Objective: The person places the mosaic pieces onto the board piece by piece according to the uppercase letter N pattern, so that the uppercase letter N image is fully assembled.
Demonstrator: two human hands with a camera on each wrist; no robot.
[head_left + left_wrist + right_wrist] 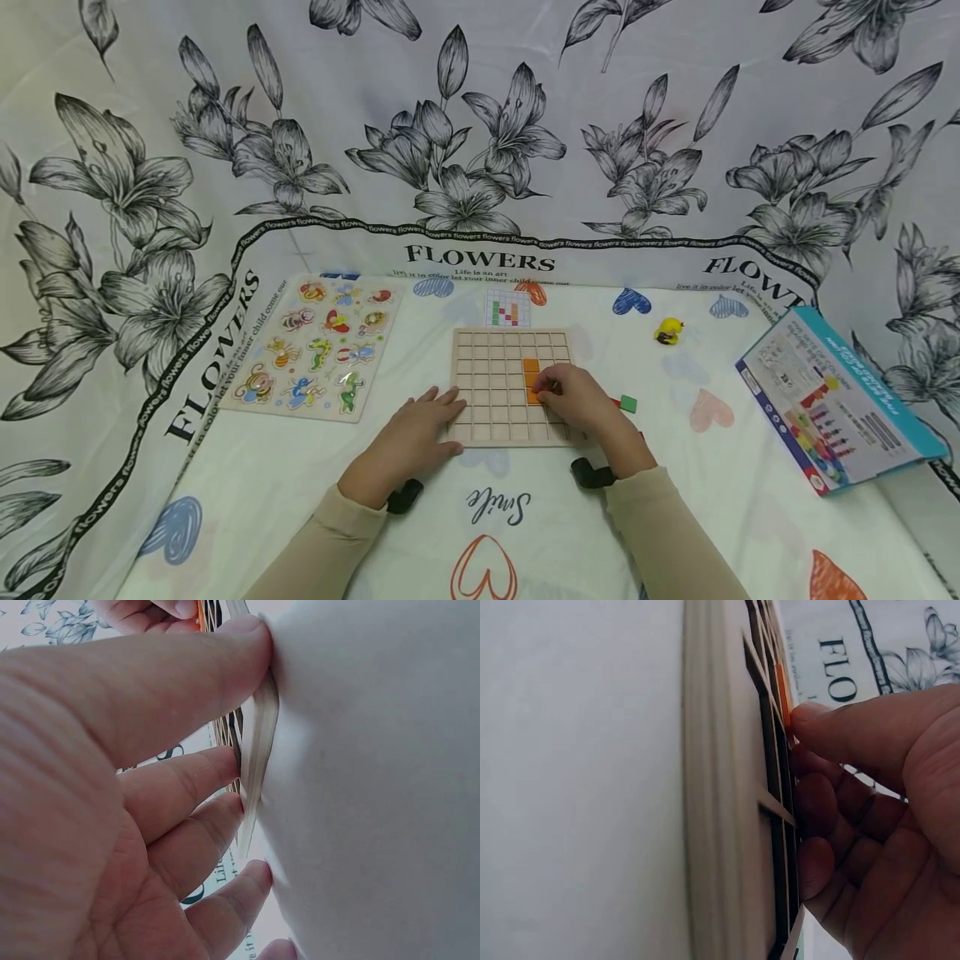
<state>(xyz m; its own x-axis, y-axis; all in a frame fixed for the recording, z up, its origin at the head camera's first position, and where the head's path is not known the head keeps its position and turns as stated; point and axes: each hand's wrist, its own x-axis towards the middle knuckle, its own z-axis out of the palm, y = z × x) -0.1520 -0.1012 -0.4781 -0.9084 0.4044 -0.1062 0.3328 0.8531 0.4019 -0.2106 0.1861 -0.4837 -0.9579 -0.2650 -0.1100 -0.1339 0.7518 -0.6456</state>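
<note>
A square wooden grid board [491, 425] lies flat on the cloth. Orange square tiles [531, 367] form a short column in its cells, right of the middle. My right hand [581, 400] is over the board's right side, thumb and fingertips pinching at the lowest orange tile; its thumb tip meets the orange edge [783, 694] in the right wrist view. The curled fingers partly hide that tile. My left hand [412, 433] rests at the board's left edge, fingers spread and fairly straight, with the thumb [247, 645] against the near corner in the left wrist view.
A small pattern card [508, 308] lies behind the board. An insect puzzle board [322, 346] is at left. Green [628, 404] and red pieces lie by the right wrist. A yellow toy figure [668, 331] and a blue-edged box [832, 400] are farther right.
</note>
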